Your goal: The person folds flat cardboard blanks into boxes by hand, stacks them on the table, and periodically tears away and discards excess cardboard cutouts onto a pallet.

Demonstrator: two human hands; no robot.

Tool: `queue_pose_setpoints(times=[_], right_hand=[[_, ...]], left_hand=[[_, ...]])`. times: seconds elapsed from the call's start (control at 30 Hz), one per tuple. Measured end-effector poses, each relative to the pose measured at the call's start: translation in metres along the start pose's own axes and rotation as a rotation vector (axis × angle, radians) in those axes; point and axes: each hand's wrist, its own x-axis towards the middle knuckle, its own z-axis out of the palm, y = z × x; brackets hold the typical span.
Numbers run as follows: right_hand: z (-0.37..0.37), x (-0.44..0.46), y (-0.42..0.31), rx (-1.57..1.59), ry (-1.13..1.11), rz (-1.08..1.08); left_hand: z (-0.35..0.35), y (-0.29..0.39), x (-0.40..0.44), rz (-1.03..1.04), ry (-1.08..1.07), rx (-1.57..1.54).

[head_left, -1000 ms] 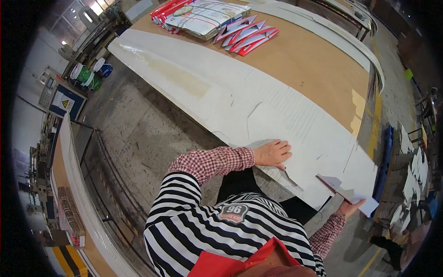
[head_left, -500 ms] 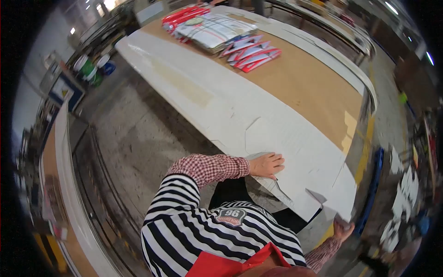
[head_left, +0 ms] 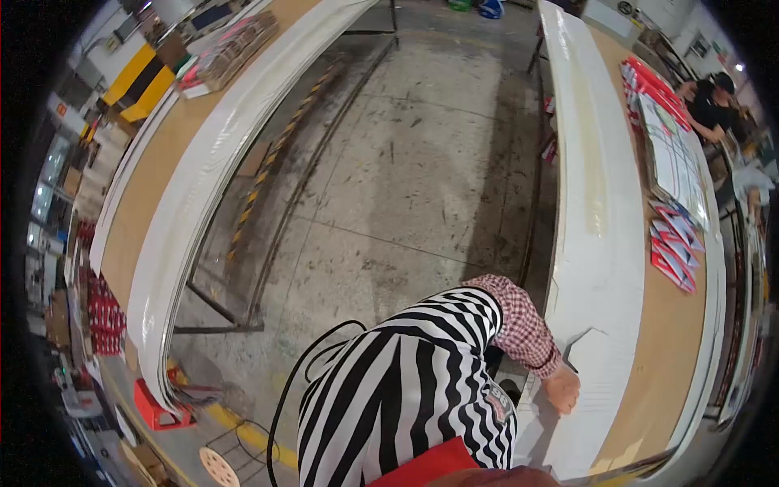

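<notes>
Left hand: fingers bent and drawn close together, resting on the white sheet by the near table edge; pinch or mere contact, cannot tell. Right hand: outside the view, grip not visible.

Against the earlier frames: view swung leftward, bringing the grey concrete floor to the centre; left hand then flat and spread on the white sheet, now curled; right hand then at the sheet's corner, now out of sight.

White sheet: long, smooth, laid along the table at right, with a glossy yellowish strip toward the far end and an angular cut flap beside the hand. Alongside, bare brown board. On top, flat bundle of printed sheets, with folded red-and-white pieces just beside. Sleeve: red-and-white check, fabric. Shirt: black-and-white stripes. At left, second table's white sheets, layered, curving downward at the edge.
</notes>
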Motion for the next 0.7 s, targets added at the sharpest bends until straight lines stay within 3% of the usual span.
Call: queue_pose_setpoints(times=[0.27,0.3,0.37,0.4,0.43,0.5,0.6,0.63,0.67,0.7], right_hand=[[0.026,0.009,-0.032,0.049,-0.067,-0.117],[0.016,0.007,-0.047,0.069,-0.051,-0.141],[-0.014,-0.024,-0.08,0.144,0.003,-0.241],[-0.031,-0.042,-0.097,0.196,0.02,-0.293],[-0.043,-0.058,-0.112,0.248,0.028,-0.351],[-0.057,-0.11,-0.125,0.357,0.033,-0.483],[-0.04,-0.157,-0.117,0.5,-0.008,-0.675],[-0.032,-0.162,-0.109,0.535,0.004,-0.722],[-0.023,-0.163,-0.099,0.568,0.04,-0.749],[0.003,-0.174,-0.098,0.493,0.321,-0.756]], left_hand=[[-0.037,-0.019,0.043,-0.275,0.347,0.145],[-0.056,-0.024,0.046,-0.307,0.317,0.078],[-0.09,-0.033,0.047,-0.335,0.49,0.044],[-0.102,-0.036,0.048,-0.402,0.511,-0.148],[-0.115,-0.041,0.05,-0.369,0.501,-0.009],[-0.144,-0.037,0.064,-0.482,0.554,-0.145],[-0.164,-0.043,0.082,-0.429,0.308,-0.034],[-0.159,-0.047,0.085,-0.38,0.314,-0.042],[-0.156,-0.051,0.092,-0.4,0.292,-0.056],[-0.146,-0.06,0.097,-0.327,0.333,-0.036]])
